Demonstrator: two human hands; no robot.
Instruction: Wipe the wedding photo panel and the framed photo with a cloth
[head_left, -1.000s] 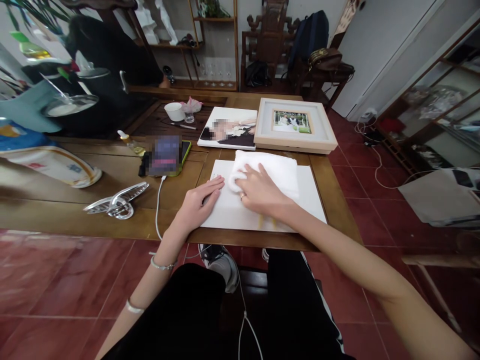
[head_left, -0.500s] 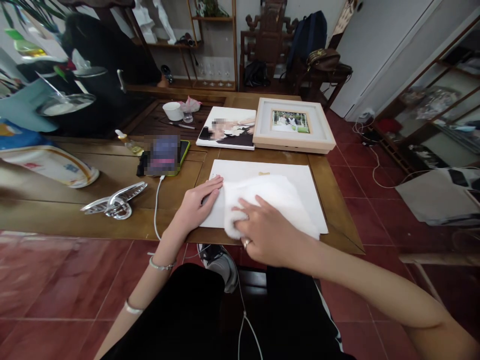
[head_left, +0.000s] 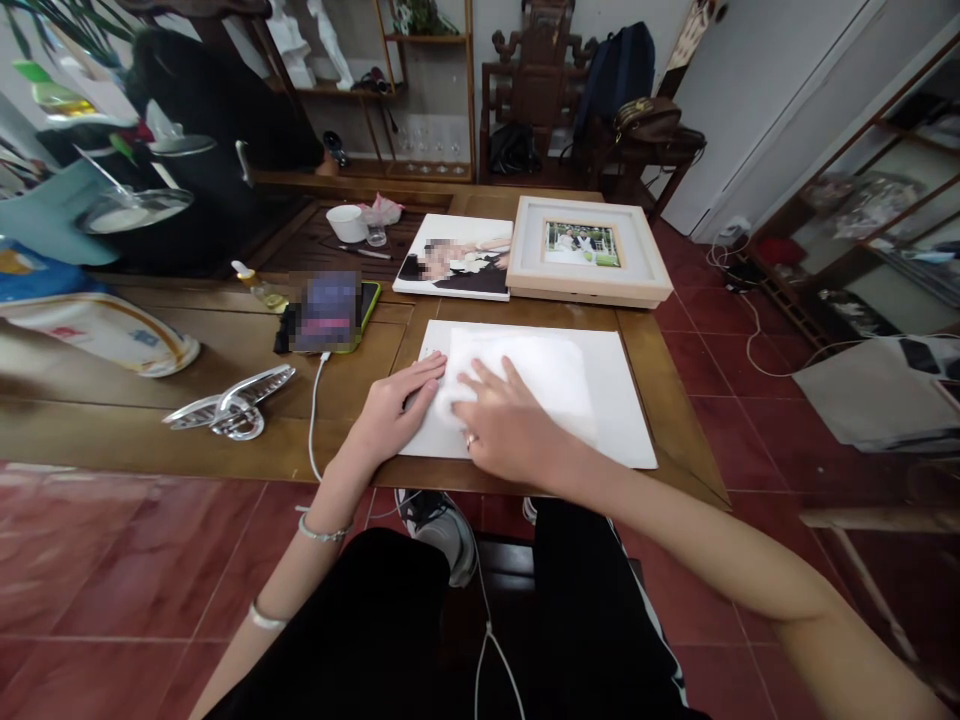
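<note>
A white rectangular board [head_left: 622, 400] lies flat at the table's front edge. On top of it is a soft white cloth [head_left: 559, 385], blurred by motion. My right hand [head_left: 514, 420], with a ring on one finger, presses down on the cloth with its fingers spread. Resting on the left edge of the board is my left hand [head_left: 401, 405], its fingers stretched out and lying flat. The underside of the board cannot be seen.
Behind the board are a photo print [head_left: 457, 260] and a light wooden picture frame [head_left: 589, 250]. To the left lie a phone [head_left: 326, 310] on a white cable [head_left: 315, 410], a silver clip-like metal object [head_left: 232, 402], a dropper bottle [head_left: 259, 288] and a plastic pack [head_left: 97, 325].
My right hand has slid left and slightly away from me, carrying the cloth along; the cloth no longer overlaps the board's front edge. My left hand has stayed in place.
</note>
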